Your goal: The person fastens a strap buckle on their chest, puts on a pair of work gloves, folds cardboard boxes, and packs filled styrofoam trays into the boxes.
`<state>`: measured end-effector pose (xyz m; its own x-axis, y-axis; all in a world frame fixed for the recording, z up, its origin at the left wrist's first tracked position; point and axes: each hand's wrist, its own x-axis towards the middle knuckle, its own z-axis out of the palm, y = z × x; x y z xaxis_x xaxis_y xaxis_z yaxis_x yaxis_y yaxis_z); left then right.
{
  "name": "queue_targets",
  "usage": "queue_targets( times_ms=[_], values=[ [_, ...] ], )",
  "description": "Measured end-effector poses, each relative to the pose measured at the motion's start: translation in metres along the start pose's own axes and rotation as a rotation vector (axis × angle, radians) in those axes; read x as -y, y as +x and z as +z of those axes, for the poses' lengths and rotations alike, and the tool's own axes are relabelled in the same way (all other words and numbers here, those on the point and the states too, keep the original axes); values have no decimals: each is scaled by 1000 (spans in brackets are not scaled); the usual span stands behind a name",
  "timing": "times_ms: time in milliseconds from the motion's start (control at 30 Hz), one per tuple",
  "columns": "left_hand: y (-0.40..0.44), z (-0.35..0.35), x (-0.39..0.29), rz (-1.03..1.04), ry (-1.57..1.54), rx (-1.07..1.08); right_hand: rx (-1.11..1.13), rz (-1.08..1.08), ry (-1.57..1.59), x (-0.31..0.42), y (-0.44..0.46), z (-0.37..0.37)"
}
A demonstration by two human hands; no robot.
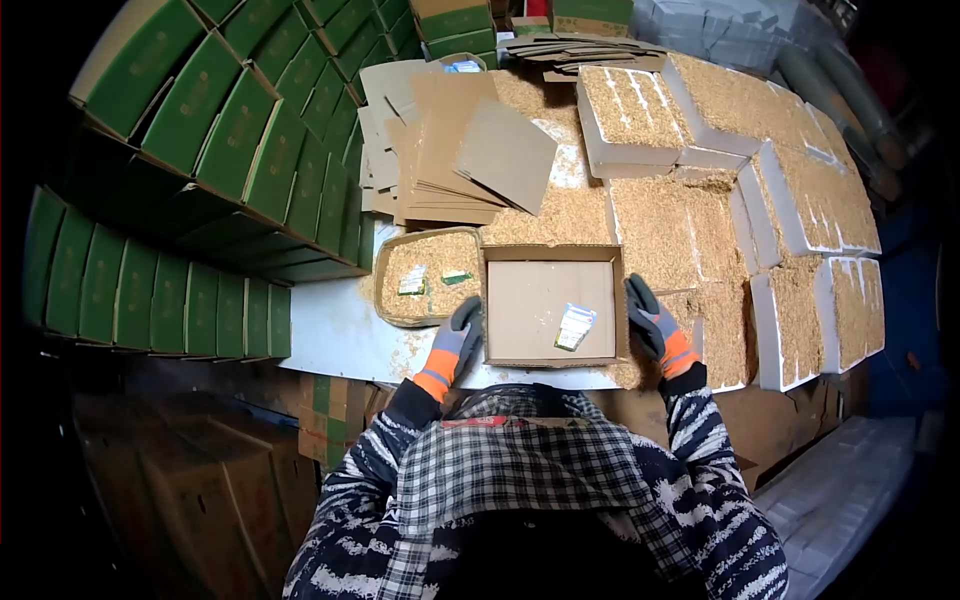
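An open cardboard box (505,350) sits at the table's front edge, directly before me. On its bare bottom lies a small white, blue and green printed packet (575,327). My left hand (457,338), in a grey and orange glove, holds the box's left side near the front corner. Against the right side is my right hand (654,325), gloved alike, with its fingers along the wall. The fingertips of both hands are partly hidden. Left of the box stands a shallow container (390,312) filled with wood shavings, with small packets on top.
Green boxes (240,130) are stacked high at the left. Flat cardboard sheets (450,140) lie behind the container. White trays (790,320) heaped with shavings crowd the right side, some stacked. Loose shavings (650,225) cover part of the table (330,325).
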<state>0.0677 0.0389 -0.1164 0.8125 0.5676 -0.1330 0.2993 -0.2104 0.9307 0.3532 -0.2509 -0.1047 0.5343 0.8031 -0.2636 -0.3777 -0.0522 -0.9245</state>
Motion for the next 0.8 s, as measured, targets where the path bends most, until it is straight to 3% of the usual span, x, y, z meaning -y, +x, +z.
queue_targets(
  times_ms=[33,100,133,167,233,300,333,367,467,533,600,667,733,767,800],
  values=[
    [-5,5,-33,-313,-339,73,-57,91,101,-6,1,13],
    [3,29,-12,-273,-394,-50,17,175,-226,-17,17,20],
    [15,35,17,-199,83,-54,-7,149,-412,-31,27,21],
    [15,40,-2,-235,290,-66,-83,66,-662,-35,36,29],
    [8,45,-29,-257,293,-134,-213,-72,-843,-93,52,-2],
    [8,50,-21,-196,284,-195,-177,-70,-549,-74,32,13],
    [9,60,0,-142,407,-300,-124,90,-314,-28,13,47],
    [5,55,-3,-85,285,-319,-103,69,-214,-25,6,52],
    [-4,44,-13,-303,210,-192,-84,-118,-228,-19,-2,50],
    [-14,39,-31,-299,43,-76,-57,-137,-332,3,-9,40],
    [-30,54,-40,-228,34,-188,-61,-84,-225,55,-32,72],
    [-38,44,-50,-158,-6,-264,-25,-62,-251,61,-32,49],
    [-48,24,-42,153,-621,-230,34,14,-180,84,-32,75],
    [-76,3,-81,364,-1040,-368,73,21,-197,84,-28,96],
    [-99,-16,-90,317,-1006,-546,110,27,-145,84,-23,118]
  ],
)
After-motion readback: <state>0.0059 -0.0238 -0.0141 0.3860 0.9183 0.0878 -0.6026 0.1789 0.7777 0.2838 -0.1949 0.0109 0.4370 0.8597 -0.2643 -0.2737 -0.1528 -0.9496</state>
